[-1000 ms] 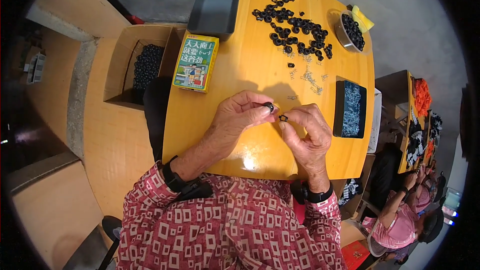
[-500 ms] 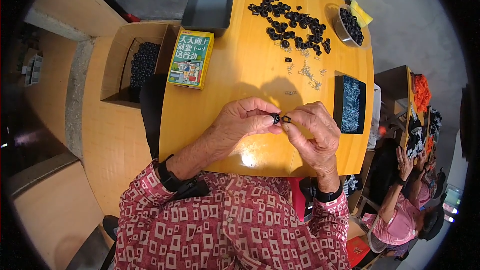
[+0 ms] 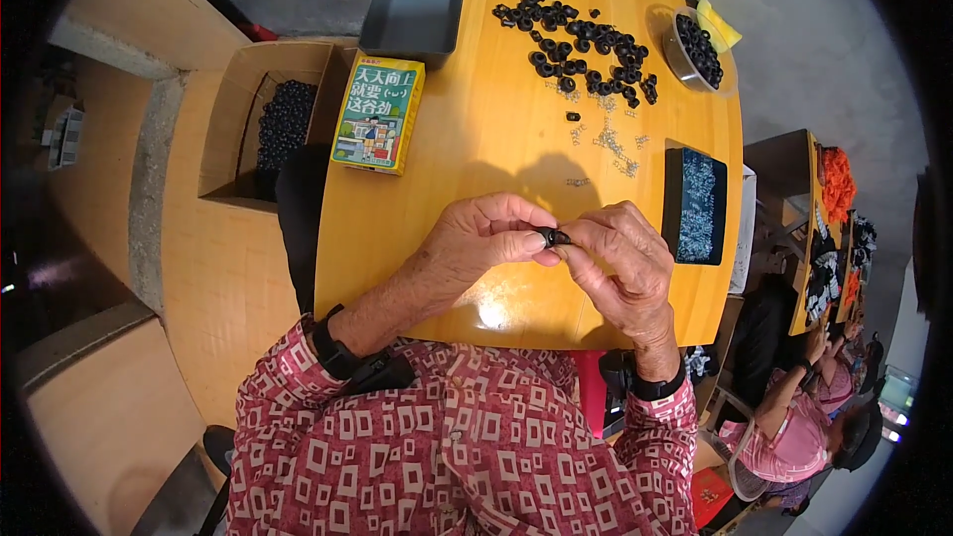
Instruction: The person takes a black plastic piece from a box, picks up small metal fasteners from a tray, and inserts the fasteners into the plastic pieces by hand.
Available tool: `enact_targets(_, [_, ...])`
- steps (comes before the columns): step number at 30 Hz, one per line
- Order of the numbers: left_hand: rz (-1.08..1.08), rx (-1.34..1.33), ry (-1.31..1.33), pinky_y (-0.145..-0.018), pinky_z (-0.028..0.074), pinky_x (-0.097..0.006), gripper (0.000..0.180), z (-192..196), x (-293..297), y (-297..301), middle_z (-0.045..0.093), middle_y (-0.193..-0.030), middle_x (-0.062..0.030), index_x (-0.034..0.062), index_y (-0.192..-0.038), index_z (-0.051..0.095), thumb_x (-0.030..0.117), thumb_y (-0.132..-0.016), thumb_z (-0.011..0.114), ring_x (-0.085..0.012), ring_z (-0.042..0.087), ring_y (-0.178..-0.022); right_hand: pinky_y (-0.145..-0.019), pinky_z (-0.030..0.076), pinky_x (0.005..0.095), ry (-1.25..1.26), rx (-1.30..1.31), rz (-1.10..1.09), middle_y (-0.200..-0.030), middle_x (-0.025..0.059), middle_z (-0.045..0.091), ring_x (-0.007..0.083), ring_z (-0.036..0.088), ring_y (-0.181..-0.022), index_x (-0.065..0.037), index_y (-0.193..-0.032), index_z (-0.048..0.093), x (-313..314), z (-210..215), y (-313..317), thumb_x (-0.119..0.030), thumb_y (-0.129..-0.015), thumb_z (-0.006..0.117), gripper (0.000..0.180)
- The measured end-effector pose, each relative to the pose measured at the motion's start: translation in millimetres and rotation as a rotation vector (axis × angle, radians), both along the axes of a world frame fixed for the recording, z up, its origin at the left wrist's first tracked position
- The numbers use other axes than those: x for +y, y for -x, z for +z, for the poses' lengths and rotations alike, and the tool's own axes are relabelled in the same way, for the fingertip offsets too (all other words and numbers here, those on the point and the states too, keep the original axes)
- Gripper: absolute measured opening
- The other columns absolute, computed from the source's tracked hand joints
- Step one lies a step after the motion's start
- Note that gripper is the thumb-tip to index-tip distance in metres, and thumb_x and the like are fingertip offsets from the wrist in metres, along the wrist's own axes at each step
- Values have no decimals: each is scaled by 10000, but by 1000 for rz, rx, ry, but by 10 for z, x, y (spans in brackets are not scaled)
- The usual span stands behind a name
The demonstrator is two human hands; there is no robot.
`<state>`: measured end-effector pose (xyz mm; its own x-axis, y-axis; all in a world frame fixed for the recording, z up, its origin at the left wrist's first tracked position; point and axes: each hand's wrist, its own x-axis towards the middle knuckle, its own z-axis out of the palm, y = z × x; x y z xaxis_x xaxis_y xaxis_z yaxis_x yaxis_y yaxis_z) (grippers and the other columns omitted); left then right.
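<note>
Over the near part of the yellow table [image 3: 437,139], my left hand [image 3: 493,231] pinches a small round black plastic part [image 3: 547,235] between thumb and fingers. My right hand [image 3: 627,263] grips a smaller black plastic piece [image 3: 563,237] and holds it against the round part. The two pieces touch, and fingertips hide where they meet. Ahead of my hands lies a loose pile of similar black parts [image 3: 601,45]. Tiny clear or metallic pieces [image 3: 615,149], perhaps springs, are scattered just nearer than the pile.
A grey tray [image 3: 417,0] and a yellow-green box [image 3: 379,117] stand at the left. Clear bowls of black parts, one of them a round bowl [image 3: 730,79], are at the far side. A black tray [image 3: 672,238] holds small pieces. A cardboard box [image 3: 223,144] sits beyond the table's left edge; a co-worker [image 3: 794,427] is at right.
My right hand has moved slightly left, bringing its small black piece against the round part. The gap between the pieces has closed. A co-worker's hands at the right have shifted.
</note>
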<state>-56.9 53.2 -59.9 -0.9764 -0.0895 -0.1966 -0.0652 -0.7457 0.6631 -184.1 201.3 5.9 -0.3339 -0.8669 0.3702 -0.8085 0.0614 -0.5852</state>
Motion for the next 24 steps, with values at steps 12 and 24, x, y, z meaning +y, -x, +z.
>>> enact_targets(12, [20,-91,87,-877,525,-289,199,2,30,6,654,-1037,-82,-18,-1100,609,33,-908,595,-181,661,-938,-664,498,342,-11,18,-14,-822,116,639,249,608,-725,26,-960,690,0,-104,-58,6,-710,751,258])
enact_targets(24, [57,-197,135,-872,496,-250,233,-6,99,26,646,-1034,-61,-26,-1123,613,103,-930,597,-118,609,-957,-700,478,334,102,96,-185,-854,95,645,234,600,-768,4,-1051,681,10,-380,-241,-35,-667,806,405])
